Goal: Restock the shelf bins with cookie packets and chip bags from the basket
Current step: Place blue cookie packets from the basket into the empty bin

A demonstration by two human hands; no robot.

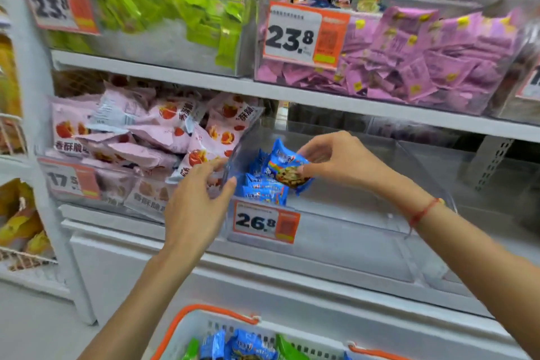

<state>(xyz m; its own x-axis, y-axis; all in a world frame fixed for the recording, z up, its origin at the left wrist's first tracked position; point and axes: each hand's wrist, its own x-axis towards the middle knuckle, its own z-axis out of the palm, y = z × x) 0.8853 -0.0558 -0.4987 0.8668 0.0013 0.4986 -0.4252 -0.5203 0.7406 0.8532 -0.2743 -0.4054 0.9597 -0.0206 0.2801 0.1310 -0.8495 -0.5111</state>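
Observation:
My right hand [340,159] pinches a blue cookie packet [287,168] over the left end of a clear shelf bin [350,213] tagged 26.8. Several more blue packets [264,188] lie stacked in that bin's left corner. My left hand [198,199] rests on the bin's left wall with fingers loosely bent, holding nothing. At the bottom edge a white basket [204,327] with orange handles holds blue packets [248,345] and green packets [287,349].
Left of the clear bin, a bin of pink chip bags [140,137] tagged 17. On the shelf above stand a bin of green packets [163,9] and a bin of purple packets [423,58], both tagged 23.8. A white rack [17,155] stands at far left.

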